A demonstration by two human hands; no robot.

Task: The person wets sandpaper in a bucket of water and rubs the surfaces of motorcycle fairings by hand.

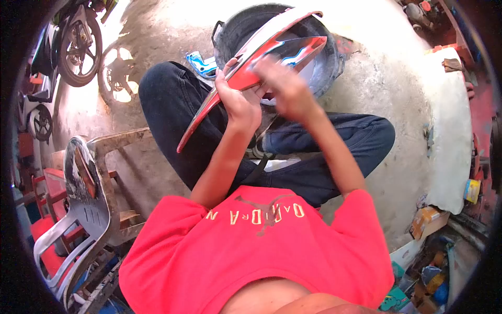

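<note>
A long red, white and silver curved panel [246,65] lies slantwise above my lap, partly over a black tub [227,39]. My left hand [240,102] grips the panel's lower middle, with fingers around its edge. My right hand [287,89] is over the panel's right side, blurred by motion; whether it holds anything is hidden. A blue and white piece [201,65] lies on the floor left of the tub.
Motorcycle wheels [79,46] stand at the upper left. A grey plastic chair [89,217] and a wooden frame [123,137] are at the left. At the right are a pale slab [452,131], a cardboard box [428,222] and assorted items.
</note>
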